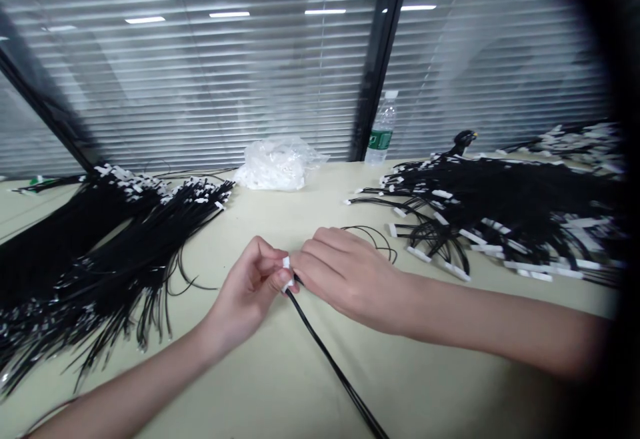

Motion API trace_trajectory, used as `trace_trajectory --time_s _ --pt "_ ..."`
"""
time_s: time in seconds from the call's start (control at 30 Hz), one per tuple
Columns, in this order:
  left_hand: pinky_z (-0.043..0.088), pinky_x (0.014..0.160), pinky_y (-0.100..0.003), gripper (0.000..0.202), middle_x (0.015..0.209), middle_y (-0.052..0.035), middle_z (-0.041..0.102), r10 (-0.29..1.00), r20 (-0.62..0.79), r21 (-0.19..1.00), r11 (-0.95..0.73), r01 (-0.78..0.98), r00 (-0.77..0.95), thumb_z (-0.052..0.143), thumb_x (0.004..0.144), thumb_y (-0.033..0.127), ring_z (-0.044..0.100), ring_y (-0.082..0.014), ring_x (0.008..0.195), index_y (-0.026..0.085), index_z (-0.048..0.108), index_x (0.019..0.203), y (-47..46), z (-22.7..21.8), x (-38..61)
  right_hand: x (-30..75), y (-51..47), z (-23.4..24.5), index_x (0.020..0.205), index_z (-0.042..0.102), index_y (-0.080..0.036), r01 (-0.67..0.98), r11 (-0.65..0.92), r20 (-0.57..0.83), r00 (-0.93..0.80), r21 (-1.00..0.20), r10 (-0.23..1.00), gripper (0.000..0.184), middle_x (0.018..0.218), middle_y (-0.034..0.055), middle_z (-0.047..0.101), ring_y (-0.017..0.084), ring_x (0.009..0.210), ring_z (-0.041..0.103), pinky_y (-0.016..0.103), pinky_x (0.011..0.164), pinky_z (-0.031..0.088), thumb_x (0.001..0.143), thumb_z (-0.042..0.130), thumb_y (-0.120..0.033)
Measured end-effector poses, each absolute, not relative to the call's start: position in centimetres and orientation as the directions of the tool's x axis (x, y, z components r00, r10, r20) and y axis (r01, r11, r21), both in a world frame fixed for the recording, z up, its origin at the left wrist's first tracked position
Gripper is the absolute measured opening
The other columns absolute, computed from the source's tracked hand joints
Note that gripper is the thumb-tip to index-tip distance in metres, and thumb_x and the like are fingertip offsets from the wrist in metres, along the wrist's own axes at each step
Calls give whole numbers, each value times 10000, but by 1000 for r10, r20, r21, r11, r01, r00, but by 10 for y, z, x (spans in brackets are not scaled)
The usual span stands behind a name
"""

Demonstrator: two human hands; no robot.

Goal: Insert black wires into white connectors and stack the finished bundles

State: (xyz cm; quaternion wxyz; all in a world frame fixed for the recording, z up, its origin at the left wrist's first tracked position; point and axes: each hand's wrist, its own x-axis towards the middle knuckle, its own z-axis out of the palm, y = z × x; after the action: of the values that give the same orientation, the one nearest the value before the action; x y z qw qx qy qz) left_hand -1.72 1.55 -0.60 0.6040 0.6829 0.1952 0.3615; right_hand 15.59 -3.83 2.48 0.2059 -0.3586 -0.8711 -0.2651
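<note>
My left hand (250, 289) is closed, its thumb and fingertips pinching a small white connector (286, 263) over the middle of the table. Black wires (327, 357) run from it toward the near edge at the lower right. My right hand (347, 277) meets the left from the other side, fingers curled and bent down at the connector. A short dark bit of wire shows beneath its fingertips, but what they grip exactly is hidden. Thin black wires (385, 247) loop out on the table behind my right hand.
Bundles of black wires (135, 245) with white ends cover the left side. A larger pile of wires with white connectors (525, 192) lies at the right. Farther back are a clear plastic bag (280, 162) of white pieces and a bottle (381, 133), before window blinds (225, 79).
</note>
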Motion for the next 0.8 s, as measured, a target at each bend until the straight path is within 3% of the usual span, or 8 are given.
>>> trace_trajectory --time_s 0.17,0.43,0.63,0.8 --pt "404 610 -229 118 697 18 595 704 263 964 -165 -208 660 523 833 154 539 -107 648 198 413 828 11 -1 -15 153 -40 26 746 515 -130 741 575 584 -650 347 486 111 691 32 473 155 681 378 294 610 288 821 443 -90" --pt "402 669 -279 184 709 -1 609 733 165 982 -56 -182 660 547 820 212 555 -144 679 197 447 973 17 0 -12 157 -32 32 796 544 -151 826 556 528 -513 91 676 126 718 24 518 145 700 387 276 648 309 863 453 -208" --pt "377 698 -277 70 719 -8 607 733 131 990 -58 -131 667 533 829 203 560 -149 717 182 469 847 19 -2 -13 156 -30 23 807 542 -146 843 516 508 -513 150 691 125 735 28 513 160 723 388 295 674 306 858 450 -216" --pt "376 708 -280 69 726 -10 624 722 148 986 -53 -160 676 537 826 186 560 -146 713 182 468 827 19 -2 -14 155 -32 21 792 545 -141 850 510 533 -494 131 687 117 722 27 507 154 711 381 294 671 301 849 453 -188"
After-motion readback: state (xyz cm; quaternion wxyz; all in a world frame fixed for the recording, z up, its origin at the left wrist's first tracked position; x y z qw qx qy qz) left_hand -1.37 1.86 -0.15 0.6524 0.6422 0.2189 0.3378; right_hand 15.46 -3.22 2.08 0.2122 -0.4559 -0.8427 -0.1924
